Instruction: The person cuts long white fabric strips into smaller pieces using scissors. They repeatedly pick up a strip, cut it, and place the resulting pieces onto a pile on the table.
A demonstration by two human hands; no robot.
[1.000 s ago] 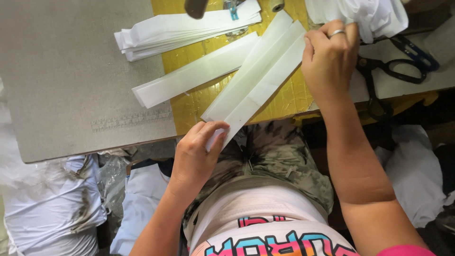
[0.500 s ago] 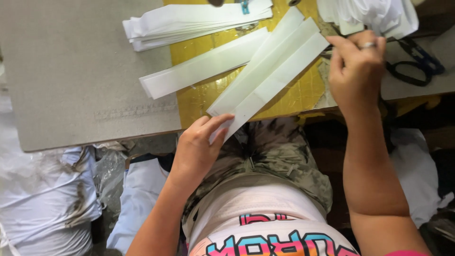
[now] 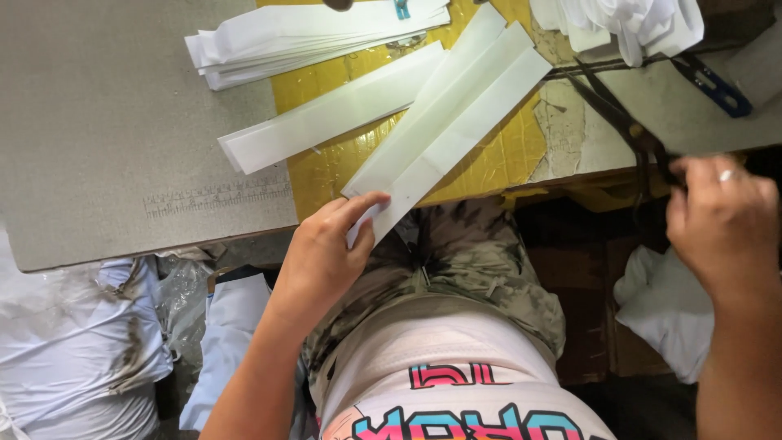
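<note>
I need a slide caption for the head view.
Left hand pinches folded white fabric strips; right hand reaches black scissors.

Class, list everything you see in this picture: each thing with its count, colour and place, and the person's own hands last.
Folded strips: two, white, on the yellow patch.
Single strip: one, white, left of them.
Strip stack: one, white, top.
Scissors: one, black, right.
Cloth pile: white, top right.
Table: grey, with a yellow patch.
Bundles: white, lower left.
Left hand: grip on the folded strips' near end.
Right hand: at the scissors' handles.
</note>
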